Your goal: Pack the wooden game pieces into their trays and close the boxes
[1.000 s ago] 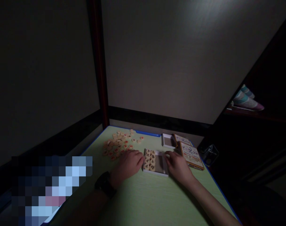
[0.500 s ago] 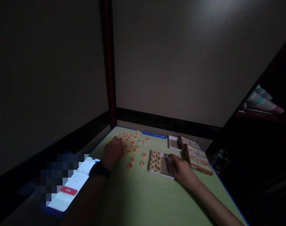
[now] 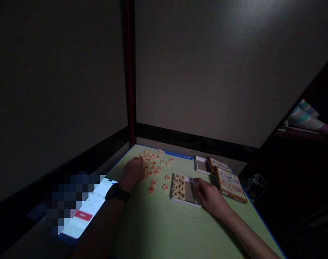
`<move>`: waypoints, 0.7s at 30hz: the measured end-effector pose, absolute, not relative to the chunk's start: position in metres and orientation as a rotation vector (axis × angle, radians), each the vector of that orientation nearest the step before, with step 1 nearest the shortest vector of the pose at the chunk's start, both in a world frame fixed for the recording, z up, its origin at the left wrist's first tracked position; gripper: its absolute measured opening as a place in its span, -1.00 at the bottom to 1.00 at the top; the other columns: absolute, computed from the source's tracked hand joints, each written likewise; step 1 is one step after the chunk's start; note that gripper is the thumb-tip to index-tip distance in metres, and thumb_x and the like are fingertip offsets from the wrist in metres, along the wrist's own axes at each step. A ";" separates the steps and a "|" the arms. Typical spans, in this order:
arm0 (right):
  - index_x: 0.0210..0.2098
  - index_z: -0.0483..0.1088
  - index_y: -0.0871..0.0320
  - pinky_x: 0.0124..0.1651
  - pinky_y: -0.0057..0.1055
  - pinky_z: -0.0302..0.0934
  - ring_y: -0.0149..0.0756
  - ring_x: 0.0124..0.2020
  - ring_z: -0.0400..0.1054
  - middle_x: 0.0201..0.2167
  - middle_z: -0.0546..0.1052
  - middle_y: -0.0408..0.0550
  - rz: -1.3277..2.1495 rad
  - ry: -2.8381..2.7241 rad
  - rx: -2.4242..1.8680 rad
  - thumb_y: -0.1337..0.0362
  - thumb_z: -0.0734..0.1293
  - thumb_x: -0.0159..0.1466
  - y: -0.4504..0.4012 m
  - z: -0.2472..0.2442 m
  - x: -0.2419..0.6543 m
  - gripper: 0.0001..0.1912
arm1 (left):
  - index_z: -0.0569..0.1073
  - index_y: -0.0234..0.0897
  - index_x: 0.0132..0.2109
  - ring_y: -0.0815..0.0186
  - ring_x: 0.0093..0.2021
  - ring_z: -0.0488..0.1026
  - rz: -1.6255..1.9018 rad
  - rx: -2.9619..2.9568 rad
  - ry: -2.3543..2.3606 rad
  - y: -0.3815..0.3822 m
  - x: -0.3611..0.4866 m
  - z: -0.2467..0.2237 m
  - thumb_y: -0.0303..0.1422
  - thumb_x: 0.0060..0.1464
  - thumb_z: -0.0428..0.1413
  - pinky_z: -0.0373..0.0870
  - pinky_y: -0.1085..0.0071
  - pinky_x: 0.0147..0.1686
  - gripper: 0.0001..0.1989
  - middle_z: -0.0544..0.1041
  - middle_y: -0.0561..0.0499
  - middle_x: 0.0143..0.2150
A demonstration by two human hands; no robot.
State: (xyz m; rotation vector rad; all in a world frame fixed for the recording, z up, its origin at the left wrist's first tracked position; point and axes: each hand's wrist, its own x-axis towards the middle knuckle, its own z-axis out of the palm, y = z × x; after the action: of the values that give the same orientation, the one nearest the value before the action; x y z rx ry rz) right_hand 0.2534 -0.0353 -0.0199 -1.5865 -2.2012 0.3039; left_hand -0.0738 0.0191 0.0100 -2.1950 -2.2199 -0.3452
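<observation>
My left hand (image 3: pixel 133 173), with a dark watch on the wrist, is at the left side of a scattered heap of round wooden pieces (image 3: pixel 153 167), many with red characters. Its fingers are curled, and what they touch is hidden. At the right side of a shallow white box (image 3: pixel 186 203), my right hand (image 3: pixel 208 192) has its fingers bent over the rim, gripping it. Two columns of pieces with black characters (image 3: pixel 179 187) fill the box's left part; the brown bottom shows beside them.
Behind on the right stand a second white box (image 3: pixel 203 165) and two printed box lids (image 3: pixel 231 182). A lit phone (image 3: pixel 90 212) lies at the lower left. Walls rise behind the green table (image 3: pixel 164 230).
The whole view has shifted slightly, so everything appears a little further right. Both hands keep about the same places beside the pieces and the box.
</observation>
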 end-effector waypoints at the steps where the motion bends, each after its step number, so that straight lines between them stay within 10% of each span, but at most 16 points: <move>1: 0.06 0.35 0.18 -0.19 -0.31 0.32 -0.16 -0.29 0.51 -0.22 0.58 0.06 0.298 -2.204 -1.584 0.32 0.15 0.31 -0.035 -0.020 0.254 -0.64 | 0.48 -0.42 -0.05 0.15 -0.13 0.55 -0.363 -2.164 -2.236 0.019 -0.077 0.012 -0.49 0.27 -0.10 0.39 0.36 -0.15 -0.72 0.57 -0.25 -0.14; 21: -0.04 0.46 0.17 -0.12 -0.35 0.32 -0.19 -0.16 0.45 -0.19 0.53 0.06 -0.032 -2.735 -1.135 0.42 0.24 0.31 -0.049 0.020 0.124 -0.73 | 0.55 -0.24 -0.23 0.13 -0.08 0.51 -0.126 -2.564 -2.074 0.003 -0.072 0.028 -0.32 0.05 0.14 0.35 0.34 -0.16 -0.84 0.60 -0.07 -0.14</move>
State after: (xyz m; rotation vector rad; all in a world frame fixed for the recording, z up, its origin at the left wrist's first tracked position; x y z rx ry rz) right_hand 0.1242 -0.0486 0.0201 -1.1353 -2.7350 -0.0321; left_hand -0.0721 0.0031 0.0280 -2.5635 -2.0738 -0.1263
